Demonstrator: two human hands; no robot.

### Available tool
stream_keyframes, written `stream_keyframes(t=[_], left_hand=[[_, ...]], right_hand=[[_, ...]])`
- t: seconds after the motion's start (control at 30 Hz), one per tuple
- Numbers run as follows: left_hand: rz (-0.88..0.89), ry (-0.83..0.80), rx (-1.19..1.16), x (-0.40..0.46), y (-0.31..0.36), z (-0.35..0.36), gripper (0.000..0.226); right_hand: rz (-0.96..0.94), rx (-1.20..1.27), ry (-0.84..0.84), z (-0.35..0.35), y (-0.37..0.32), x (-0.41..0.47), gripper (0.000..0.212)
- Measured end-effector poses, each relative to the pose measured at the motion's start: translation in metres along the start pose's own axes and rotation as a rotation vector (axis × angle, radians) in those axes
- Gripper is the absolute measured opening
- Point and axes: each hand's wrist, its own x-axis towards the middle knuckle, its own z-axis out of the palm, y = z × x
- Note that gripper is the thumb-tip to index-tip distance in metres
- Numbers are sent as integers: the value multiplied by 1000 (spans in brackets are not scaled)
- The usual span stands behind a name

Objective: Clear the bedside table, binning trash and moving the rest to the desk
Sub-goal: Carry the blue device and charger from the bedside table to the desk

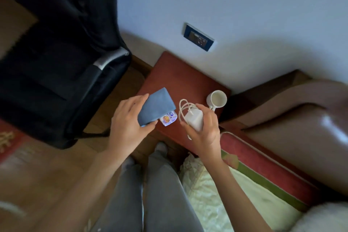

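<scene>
Left hand: you are gripping a folded blue cloth, thumb on its far edge, fingers wrapped beneath, over the near left part of the bedside table.

Right hand: you are clasping a white charger, fingers curled round the block, its coiled cable looping out to the left.

Small printed packet: lying on the table, partly tucked under the cloth's near edge.

White mug: standing upright near the table's far right corner, well clear of both hands.

Hazards: the loose cable loops are hanging free and could snag the mug or slip out as you are carrying the charger away; the cloth could drag the packet off the near edge; with both hands full, you are leaving packet and mug for another trip.

Surface and room: reddish wooden table top against a pale wall with a dark socket plate; black chair at left, bed at right, wooden floor below.
</scene>
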Motion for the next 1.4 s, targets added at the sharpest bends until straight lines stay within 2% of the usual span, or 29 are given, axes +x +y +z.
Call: stream_keyframes(t=[0.27,0.37,0.63,0.8,0.87,1.0,1.17,1.4], left_hand=[[-179,176,19,-73,-23,-84,73],[-258,282,-99,-107,-39,-108,63],[-478,344,-82,-224,-77,-173,66],[-603,370,-88,-321,-116,-205,65],[-649,415,-144,-358,-131,-218,75],[-702,507,-23,-418,-152,-243,70],[-786,581,33,-457,-184,-259,74],[-882,707,-51,-458,-247,-290,72]], right_hand=[[-219,-17,-177,1,-78,-21,50],[-304,-2,-244,7,-108,-37,51],[-540,7,-343,46,-187,-104,47],[-668,-8,-410,88,-234,-155,48],[-700,3,-436,108,-254,-172,50],[-806,10,-510,149,-297,-200,54],[-890,-6,-613,199,-347,-222,57],[-907,-4,-714,275,-410,-219,62]])
